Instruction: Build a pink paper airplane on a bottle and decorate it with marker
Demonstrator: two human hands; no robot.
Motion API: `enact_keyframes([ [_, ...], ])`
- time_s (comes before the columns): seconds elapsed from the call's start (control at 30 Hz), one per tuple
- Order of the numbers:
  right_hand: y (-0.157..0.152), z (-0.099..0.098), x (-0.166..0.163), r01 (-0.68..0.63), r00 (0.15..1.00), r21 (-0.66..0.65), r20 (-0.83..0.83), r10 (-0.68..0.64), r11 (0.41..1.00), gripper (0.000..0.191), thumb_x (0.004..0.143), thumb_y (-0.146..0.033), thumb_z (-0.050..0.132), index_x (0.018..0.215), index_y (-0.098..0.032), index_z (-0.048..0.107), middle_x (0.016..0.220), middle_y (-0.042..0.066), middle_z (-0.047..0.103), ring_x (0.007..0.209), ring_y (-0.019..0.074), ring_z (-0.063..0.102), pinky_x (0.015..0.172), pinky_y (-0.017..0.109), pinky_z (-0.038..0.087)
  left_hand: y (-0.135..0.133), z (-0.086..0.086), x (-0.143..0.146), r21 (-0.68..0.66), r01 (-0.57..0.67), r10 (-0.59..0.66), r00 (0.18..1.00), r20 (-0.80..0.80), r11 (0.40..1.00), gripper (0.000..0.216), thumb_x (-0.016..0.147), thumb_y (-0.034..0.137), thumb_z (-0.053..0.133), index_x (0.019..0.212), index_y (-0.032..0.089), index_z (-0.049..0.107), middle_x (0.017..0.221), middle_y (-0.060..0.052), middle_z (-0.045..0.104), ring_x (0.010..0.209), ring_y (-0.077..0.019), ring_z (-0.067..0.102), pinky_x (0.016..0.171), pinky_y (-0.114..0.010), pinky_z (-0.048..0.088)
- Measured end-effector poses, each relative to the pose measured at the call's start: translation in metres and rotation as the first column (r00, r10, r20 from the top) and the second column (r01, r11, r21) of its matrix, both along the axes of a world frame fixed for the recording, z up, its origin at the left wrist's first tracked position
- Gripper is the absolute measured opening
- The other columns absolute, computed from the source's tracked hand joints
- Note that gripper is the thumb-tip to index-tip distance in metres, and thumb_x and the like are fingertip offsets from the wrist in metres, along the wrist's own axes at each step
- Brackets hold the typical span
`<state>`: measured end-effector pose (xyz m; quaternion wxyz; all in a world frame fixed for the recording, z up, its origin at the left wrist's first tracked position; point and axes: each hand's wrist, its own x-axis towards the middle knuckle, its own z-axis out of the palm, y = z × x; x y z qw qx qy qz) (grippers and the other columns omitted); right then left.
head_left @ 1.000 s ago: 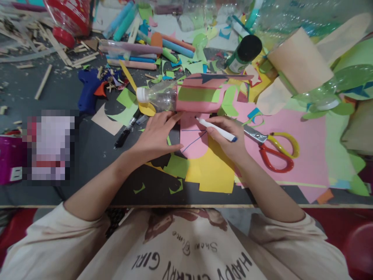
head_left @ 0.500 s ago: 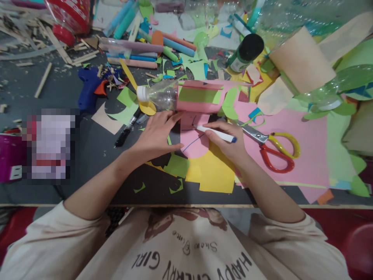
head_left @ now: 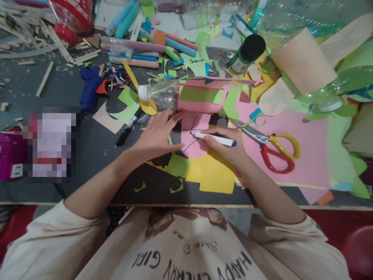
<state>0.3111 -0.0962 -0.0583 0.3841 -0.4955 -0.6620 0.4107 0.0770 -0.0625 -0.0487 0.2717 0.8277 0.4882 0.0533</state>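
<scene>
In my right hand (head_left: 229, 144) is a white marker (head_left: 217, 138) with a blue end, its tip on a rounded piece of pink paper (head_left: 196, 147). Several blue lines cross that paper. My left hand (head_left: 159, 134) lies with fingers spread at the paper's left edge, fingertips close to a plastic bottle (head_left: 163, 95). The bottle lies on its side, wrapped in pink and green paper, with a white cap and yellow paper blades at its neck. Yellow paper (head_left: 214, 175) lies partly under the pink piece. Scissors (head_left: 269, 146) with red and yellow handles rest right of my right hand.
A blue glue gun (head_left: 89, 87) and a black pen (head_left: 126, 130) lie to the left. Behind the bottle are paper scraps, several coloured markers (head_left: 136, 46) and a dark green bottle (head_left: 247, 52). Wooden sticks (head_left: 45, 79) are scattered far left. Pink paper (head_left: 309, 144) covers the right side.
My right hand has drawn the marker tip slightly toward me and left, lengthening a blue line on the pink paper. My left hand stays in place.
</scene>
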Motion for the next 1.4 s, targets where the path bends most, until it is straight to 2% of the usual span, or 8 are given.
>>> enact_keyframes([
  [0.1, -0.003, 0.002, -0.001, -0.030, 1.000, -0.011, -0.003, 0.030, 0.999, 0.016, 0.087, -0.036, 0.069, 0.087, -0.023, 0.079, 0.087, 0.004, 0.082, 0.075, 0.0192, 0.075, 0.068, 0.031, 0.060, 0.000, 0.000, 0.000, -0.001, 0.007, -0.007, 1.000, -0.010, 1.000, 0.084, 0.081, 0.045, 0.069, 0.155, 0.022, 0.035, 0.146, -0.015, 0.047, 0.137, -0.0394, 0.041, 0.117, -0.056, 0.032],
  [0.37, -0.007, 0.008, -0.002, -0.104, 0.995, 0.018, -0.006, 0.104, 0.994, 0.014, 0.088, -0.032, 0.070, 0.086, -0.022, 0.079, 0.079, 0.003, 0.080, 0.067, 0.0160, 0.073, 0.060, 0.026, 0.055, 0.001, -0.002, -0.001, 0.011, 0.017, -0.018, 0.999, 0.028, 1.000, 0.081, 0.082, 0.048, 0.069, 0.154, 0.027, 0.036, 0.146, -0.012, 0.049, 0.137, -0.0385, 0.042, 0.117, -0.055, 0.032],
  [0.53, -0.009, 0.009, -0.003, -0.142, 0.990, 0.012, 0.025, 0.141, 0.990, 0.017, 0.088, -0.035, 0.069, 0.082, -0.022, 0.078, 0.081, 0.004, 0.081, 0.071, 0.0171, 0.074, 0.065, 0.028, 0.057, 0.001, -0.002, -0.002, 0.004, 0.018, -0.018, 0.999, 0.036, 1.000, 0.085, 0.081, 0.053, 0.071, 0.153, 0.024, 0.037, 0.148, -0.014, 0.047, 0.138, -0.0397, 0.041, 0.118, -0.055, 0.031],
  [1.03, -0.014, 0.015, -0.006, -0.260, 0.966, 0.043, 0.020, 0.259, 0.965, 0.017, 0.088, -0.035, 0.070, 0.083, -0.021, 0.078, 0.079, 0.005, 0.081, 0.070, 0.0172, 0.074, 0.063, 0.027, 0.056, 0.000, 0.001, -0.001, -0.008, 0.004, -0.003, 1.000, 0.016, 1.000, 0.084, 0.081, 0.044, 0.071, 0.154, 0.023, 0.036, 0.146, -0.014, 0.047, 0.137, -0.0384, 0.041, 0.117, -0.055, 0.032],
  [1.1, -0.015, 0.017, -0.006, -0.233, 0.972, -0.016, -0.006, 0.233, 0.972, 0.020, 0.089, -0.039, 0.069, 0.084, -0.021, 0.079, 0.081, 0.006, 0.081, 0.072, 0.0179, 0.075, 0.064, 0.028, 0.057, 0.000, 0.002, -0.001, -0.008, 0.005, -0.005, 1.000, 0.009, 1.000, 0.084, 0.080, 0.043, 0.072, 0.154, 0.023, 0.036, 0.147, -0.014, 0.047, 0.136, -0.0391, 0.041, 0.117, -0.056, 0.032],
  [1.17, -0.013, 0.018, -0.004, -0.143, 0.989, -0.051, -0.036, 0.141, 0.988, 0.022, 0.089, -0.040, 0.068, 0.084, -0.022, 0.079, 0.082, 0.005, 0.081, 0.072, 0.0176, 0.075, 0.061, 0.027, 0.057, 0.000, 0.002, 0.000, -0.011, 0.010, -0.010, 1.000, 0.006, 1.000, 0.084, 0.080, 0.044, 0.072, 0.154, 0.023, 0.037, 0.147, -0.015, 0.047, 0.136, -0.0397, 0.041, 0.117, -0.057, 0.032],
  [1.3, -0.003, 0.011, 0.002, 0.075, 0.996, 0.082, -0.056, -0.071, 0.994, 0.016, 0.086, -0.039, 0.072, 0.085, -0.024, 0.078, 0.081, 0.003, 0.080, 0.070, 0.0173, 0.074, 0.063, 0.028, 0.058, 0.000, 0.002, 0.000, -0.012, 0.007, -0.007, 1.000, 0.011, 1.000, 0.082, 0.080, 0.043, 0.071, 0.153, 0.024, 0.037, 0.147, -0.014, 0.047, 0.137, -0.0391, 0.041, 0.117, -0.055, 0.032],
  [1.4, 0.005, 0.005, 0.005, 0.151, 0.988, 0.134, -0.034, -0.148, 0.979, 0.017, 0.085, -0.040, 0.072, 0.091, -0.026, 0.077, 0.085, 0.003, 0.080, 0.073, 0.0186, 0.074, 0.066, 0.031, 0.060, 0.000, 0.002, -0.001, -0.004, 0.010, -0.010, 1.000, 0.022, 1.000, 0.083, 0.080, 0.042, 0.071, 0.153, 0.024, 0.036, 0.147, -0.015, 0.047, 0.137, -0.0393, 0.041, 0.117, -0.056, 0.032],
])
